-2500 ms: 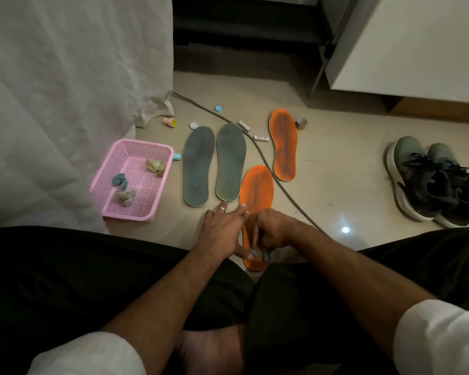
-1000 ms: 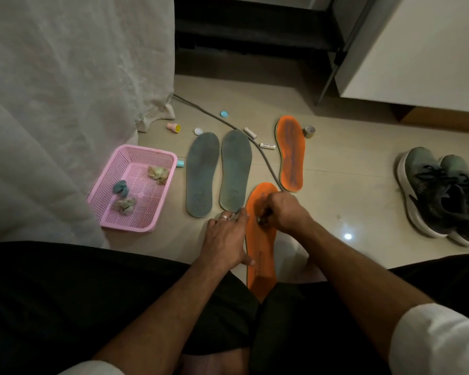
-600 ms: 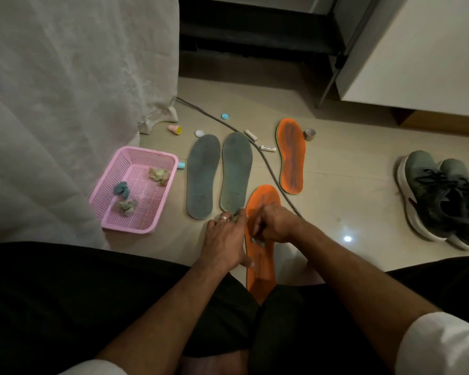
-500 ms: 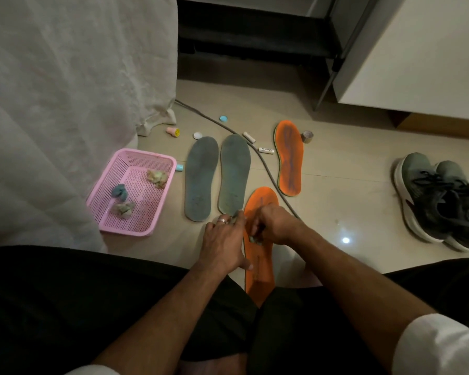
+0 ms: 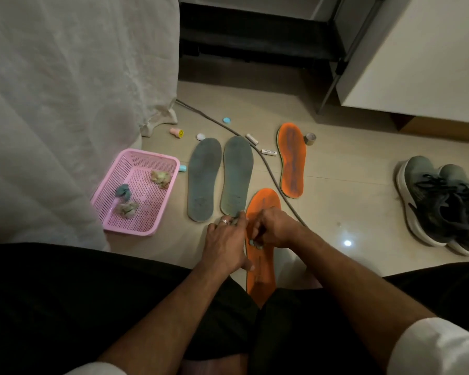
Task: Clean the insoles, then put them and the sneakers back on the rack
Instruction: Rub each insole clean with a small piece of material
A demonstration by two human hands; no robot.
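The fingers of the right hand (image 5: 275,226) are curled tight around a small pale wad (image 5: 256,243), pinching it down onto the middle of the near orange insole (image 5: 261,262), which lies lengthwise on the floor (image 5: 336,201) between the person's knees. Just beside them the left hand (image 5: 225,243) lies flat, its straight fingers (image 5: 238,220) pressing the insole's left edge, a ring on one finger. Right at those left fingertips ends the heel of one grey insole (image 5: 237,175), and its twin (image 5: 203,180) lies alongside, a little further left. A grey cable (image 5: 268,171) runs away from the right hand's far side and passes between the grey pair and the second orange insole (image 5: 292,159), which lies beyond the hands and shows a dark smear down its middle. Scattered past the insoles are two white tubes (image 5: 268,152), some small caps (image 5: 227,120) and a roll of tape (image 5: 310,138). Well off to the right of the hands stands the pair of dark sneakers (image 5: 444,207), side by side. To the left, near a hanging pale curtain (image 5: 65,104), sits a pink mesh basket (image 5: 138,228) holding three crumpled wads (image 5: 127,208), one bluish and two pale.
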